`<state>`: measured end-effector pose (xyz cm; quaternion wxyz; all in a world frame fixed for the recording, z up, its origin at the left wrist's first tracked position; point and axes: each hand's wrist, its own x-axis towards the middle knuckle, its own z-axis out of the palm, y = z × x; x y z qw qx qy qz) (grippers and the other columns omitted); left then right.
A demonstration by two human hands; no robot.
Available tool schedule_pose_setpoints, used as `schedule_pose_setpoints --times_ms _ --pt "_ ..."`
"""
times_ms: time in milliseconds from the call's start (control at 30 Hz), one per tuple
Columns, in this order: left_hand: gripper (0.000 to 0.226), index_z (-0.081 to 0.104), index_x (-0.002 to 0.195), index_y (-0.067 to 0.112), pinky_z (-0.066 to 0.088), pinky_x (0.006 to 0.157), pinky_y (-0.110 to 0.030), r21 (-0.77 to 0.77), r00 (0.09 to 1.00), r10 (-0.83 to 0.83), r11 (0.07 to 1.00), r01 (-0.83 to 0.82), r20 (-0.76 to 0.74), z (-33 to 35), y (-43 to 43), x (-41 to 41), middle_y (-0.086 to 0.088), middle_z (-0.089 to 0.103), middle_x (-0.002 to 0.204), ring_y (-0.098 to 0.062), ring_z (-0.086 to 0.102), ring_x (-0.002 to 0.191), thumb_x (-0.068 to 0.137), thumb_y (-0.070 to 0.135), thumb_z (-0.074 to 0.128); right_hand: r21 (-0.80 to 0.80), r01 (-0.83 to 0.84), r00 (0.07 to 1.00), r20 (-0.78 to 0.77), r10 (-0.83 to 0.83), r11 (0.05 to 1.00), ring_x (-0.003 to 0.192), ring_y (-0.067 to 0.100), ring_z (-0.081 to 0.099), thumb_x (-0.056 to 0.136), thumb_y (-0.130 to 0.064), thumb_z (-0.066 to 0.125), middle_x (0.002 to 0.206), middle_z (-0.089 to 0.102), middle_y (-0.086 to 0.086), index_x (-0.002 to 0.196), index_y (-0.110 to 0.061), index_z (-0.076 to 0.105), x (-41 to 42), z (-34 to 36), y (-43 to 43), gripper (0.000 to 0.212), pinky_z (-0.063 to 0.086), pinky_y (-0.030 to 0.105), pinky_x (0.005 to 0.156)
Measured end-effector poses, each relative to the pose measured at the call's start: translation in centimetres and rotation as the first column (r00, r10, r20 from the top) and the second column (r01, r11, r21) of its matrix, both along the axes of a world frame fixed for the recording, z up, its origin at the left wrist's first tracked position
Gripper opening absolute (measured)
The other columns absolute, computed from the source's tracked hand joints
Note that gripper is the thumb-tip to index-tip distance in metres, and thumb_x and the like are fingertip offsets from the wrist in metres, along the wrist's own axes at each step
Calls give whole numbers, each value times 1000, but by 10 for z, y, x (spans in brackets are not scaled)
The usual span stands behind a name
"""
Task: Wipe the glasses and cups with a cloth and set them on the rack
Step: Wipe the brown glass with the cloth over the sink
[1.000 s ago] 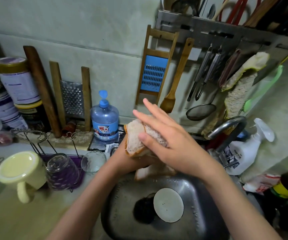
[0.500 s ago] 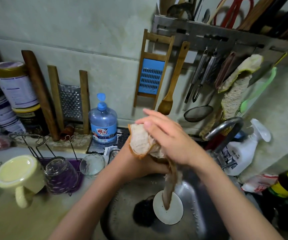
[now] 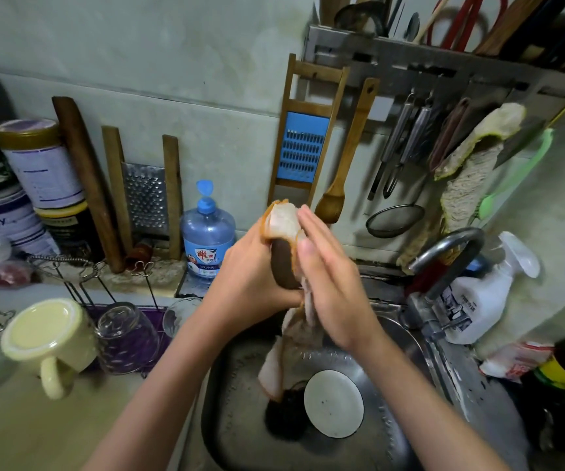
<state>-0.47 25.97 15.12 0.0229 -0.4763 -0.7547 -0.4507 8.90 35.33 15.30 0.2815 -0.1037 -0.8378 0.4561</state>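
Over the sink, my left hand (image 3: 250, 283) grips a dark brown cup (image 3: 283, 263) from the left, tilted and partly wrapped in a white cloth with an orange edge (image 3: 283, 219). My right hand (image 3: 332, 287) lies flat against the cup's right side, fingers straight, pressing the cloth onto it. The cloth's loose end (image 3: 274, 365) hangs down into the sink. At the left a wire rack (image 3: 80, 277) over a purple tray carries an upturned cream mug (image 3: 46, 334) and an upturned clear glass (image 3: 125, 338). Another clear glass (image 3: 181, 314) shows behind my left forearm.
The steel sink (image 3: 240, 419) holds a white round plug (image 3: 333, 402) beside a dark drain. The tap (image 3: 444, 253) arches at the right, with a white spray bottle (image 3: 485, 294) behind it. A blue soap bottle (image 3: 206, 236), graters and tins stand along the wall.
The cloth has slid round the cup, so its dark side now shows. The cloth's loose end has dropped into the sink. My right hand has flattened against the cup.
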Motion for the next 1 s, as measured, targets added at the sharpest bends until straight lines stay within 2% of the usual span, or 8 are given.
schedule_pose_setpoints --times_ms 200,333,467,567,700,800,900,1000 --pt "46 65 114 14 51 94 -40 33 985 -123 991 128 -120 -3 1 -1 0 66 116 -20 61 112 73 36 57 414 59 994 -107 -16 908 145 6 22 103 -38 22 154 33 1 146 -8 35 5 -4 -7 54 13 52 119" --pt "52 65 105 -8 53 86 -38 -57 956 -119 993 108 -269 -6 5 8 -22 68 103 -39 65 99 73 30 48 466 -77 996 72 49 881 145 3 19 100 -39 27 156 31 -9 141 -25 46 -3 16 3 48 16 47 119" --pt "50 61 108 0 35 69 -18 -101 957 -61 994 33 -284 -9 7 8 -17 66 96 -29 62 87 69 28 72 111 -191 974 148 174 975 132 6 41 96 -35 34 137 54 -8 121 -25 64 -18 24 17 40 28 39 115" --pt "71 51 120 4 34 72 -24 -99 980 -38 995 19 -194 -15 4 6 -8 59 110 -25 57 98 64 32 85 -192 -131 984 98 151 973 97 12 60 101 -31 37 98 67 2 98 -13 67 -21 21 22 35 44 40 96" --pt "85 47 132 6 32 80 -14 -43 994 -42 998 38 -104 -21 0 9 -5 59 122 -14 51 108 60 27 88 -233 -39 989 128 70 972 88 14 59 104 -24 37 99 67 22 99 2 63 -19 16 24 37 48 39 89" --pt "85 46 134 13 36 86 -10 58 998 -54 997 52 30 -23 0 13 5 57 124 -6 51 111 61 34 86 -318 68 991 131 -27 946 83 6 62 103 -24 42 90 72 7 96 -9 69 -17 12 26 31 51 25 79" --pt "76 50 130 20 39 89 -10 142 994 -2 990 -14 110 -24 3 21 10 60 122 -2 55 110 64 45 76 -685 122 991 38 -132 718 68 8 65 101 -16 47 72 71 -1 101 -6 69 -17 2 25 24 53 19 62" --pt "66 54 117 28 46 86 -14 301 933 -18 949 -98 359 -22 8 27 15 66 109 1 62 101 57 46 77 -914 26 981 -55 -187 404 82 21 69 97 -23 50 93 71 12 115 1 64 -18 -11 16 33 57 31 79"
